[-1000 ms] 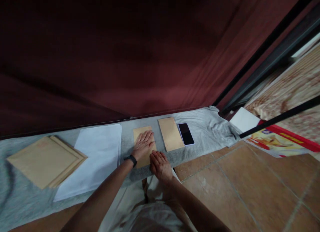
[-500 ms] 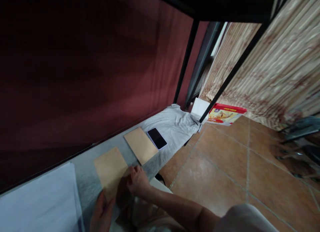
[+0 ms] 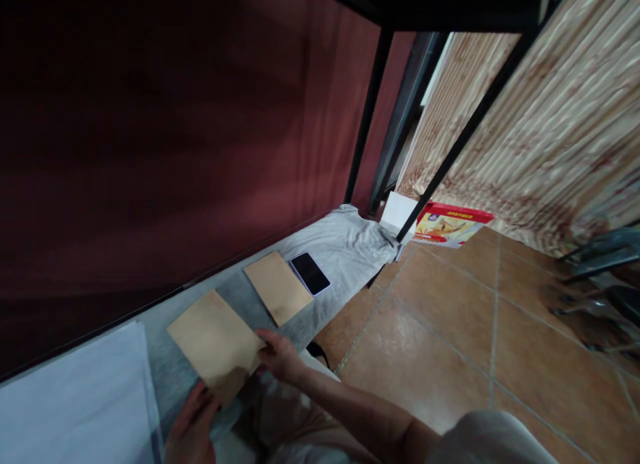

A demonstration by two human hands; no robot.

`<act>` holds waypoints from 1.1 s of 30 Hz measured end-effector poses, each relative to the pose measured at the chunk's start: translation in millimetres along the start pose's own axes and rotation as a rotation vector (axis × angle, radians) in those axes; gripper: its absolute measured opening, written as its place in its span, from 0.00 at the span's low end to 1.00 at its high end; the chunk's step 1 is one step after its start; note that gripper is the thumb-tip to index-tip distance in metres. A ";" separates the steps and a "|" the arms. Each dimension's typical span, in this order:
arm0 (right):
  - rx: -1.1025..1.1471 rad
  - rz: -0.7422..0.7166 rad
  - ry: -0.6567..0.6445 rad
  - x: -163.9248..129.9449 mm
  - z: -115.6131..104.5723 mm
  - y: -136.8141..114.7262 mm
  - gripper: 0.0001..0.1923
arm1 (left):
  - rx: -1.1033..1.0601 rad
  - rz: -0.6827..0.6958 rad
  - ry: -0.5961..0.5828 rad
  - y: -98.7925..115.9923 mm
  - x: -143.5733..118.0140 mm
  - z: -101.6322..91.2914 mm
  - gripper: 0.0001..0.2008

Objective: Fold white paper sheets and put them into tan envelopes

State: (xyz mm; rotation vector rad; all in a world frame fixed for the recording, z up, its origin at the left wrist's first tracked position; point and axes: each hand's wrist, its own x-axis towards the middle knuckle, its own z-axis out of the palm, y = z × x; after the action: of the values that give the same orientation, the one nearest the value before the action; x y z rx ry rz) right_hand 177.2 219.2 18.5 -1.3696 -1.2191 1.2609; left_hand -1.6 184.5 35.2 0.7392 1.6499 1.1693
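A tan paper envelope or sheet (image 3: 216, 341) lies tilted between my two hands at the near part of the grey cloth. My right hand (image 3: 281, 357) pinches its right corner, thumb and fingers closed on it. At its lower left edge, my left hand (image 3: 193, 427) has its fingers against the paper, apparently gripping it. A second tan piece (image 3: 279, 287) of similar look rests flat beyond, apart from my hands. Touching or close to its right edge lies a phone (image 3: 311, 273) with a dark screen.
Folded white cloth (image 3: 80, 397) lies at the left on the narrow surface. A grey cloth (image 3: 350, 241) covers the far end. Black metal posts (image 3: 370, 111) rise there, beside a red-and-yellow box (image 3: 450, 224) on the tiled floor (image 3: 430, 331). A dark red panel (image 3: 250, 151) stands behind.
The near tan piece has turned anticlockwise and its right corner is now in my right hand. My left hand has shifted slightly left. The phone and second tan piece stay put.
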 end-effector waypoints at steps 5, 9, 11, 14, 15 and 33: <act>0.440 0.078 0.015 6.0 -14.3 -4.7 0.24 | -0.193 -0.074 -0.011 20.8 -14.3 32.3 0.22; 0.433 0.017 0.183 21.8 -43.9 -9.8 0.26 | -0.156 -0.024 -0.167 44.6 -10.1 73.8 0.25; 0.383 0.003 0.259 28.6 -61.6 -10.6 0.25 | -0.166 0.009 -0.208 53.8 -1.5 96.2 0.24; 0.288 -0.042 0.356 30.2 -82.8 -4.5 0.25 | -0.142 0.061 -0.245 57.9 13.3 126.9 0.22; 0.261 -0.053 0.370 28.3 -87.3 -0.2 0.25 | -0.116 0.073 -0.258 56.3 17.6 135.4 0.21; -0.503 -0.314 0.239 -4.3 -104.9 45.0 0.33 | 0.249 0.172 -0.200 11.7 28.3 163.5 0.11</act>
State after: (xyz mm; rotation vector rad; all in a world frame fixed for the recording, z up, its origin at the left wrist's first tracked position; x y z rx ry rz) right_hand 285.8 210.4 -15.7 -1.5477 -1.5673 0.5708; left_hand 139.4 271.7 21.0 1.1383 1.6021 0.9797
